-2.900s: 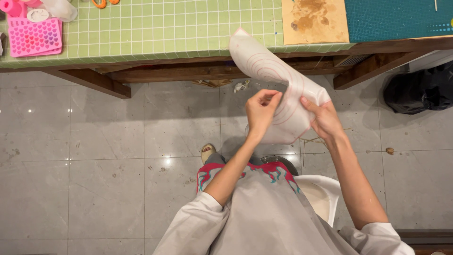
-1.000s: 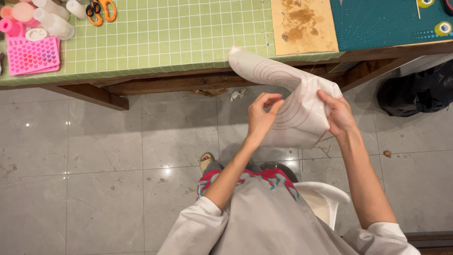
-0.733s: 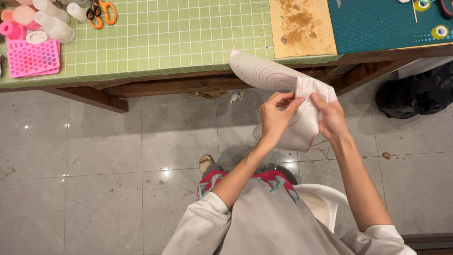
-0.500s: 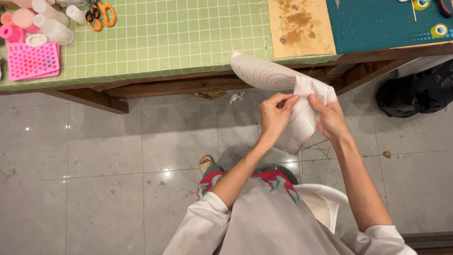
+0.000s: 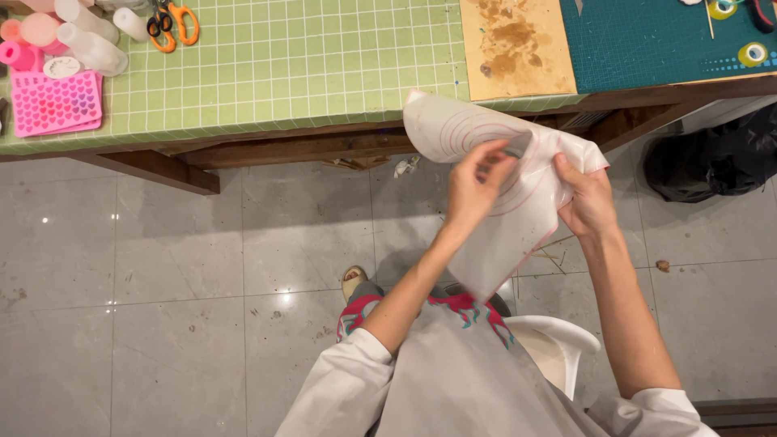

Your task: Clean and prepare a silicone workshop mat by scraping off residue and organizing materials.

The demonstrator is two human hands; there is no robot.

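A translucent white flexible mat (image 5: 518, 206) with red ring lines is bent and held up in front of the table edge. My left hand (image 5: 476, 184) pinches its upper fold near the middle. My right hand (image 5: 589, 202) grips its right edge. The mat's lower corner hangs down toward my lap, and its upper left end curls over by the green gridded cutting mat (image 5: 307, 57).
On the table: orange-handled scissors (image 5: 171, 23), a pink heart mould (image 5: 55, 102), clear and pink bottles (image 5: 77, 36), a stained brown board (image 5: 518, 44), a teal cutting mat (image 5: 664, 40) with tape rolls. A black bag (image 5: 712, 158) lies on the tiled floor; a white seat (image 5: 558, 348) is under me.
The mat has been turned and folded further; my left hand shifted right and up along the fold, and my right hand moved to the right edge. The lower corner now hangs lower.
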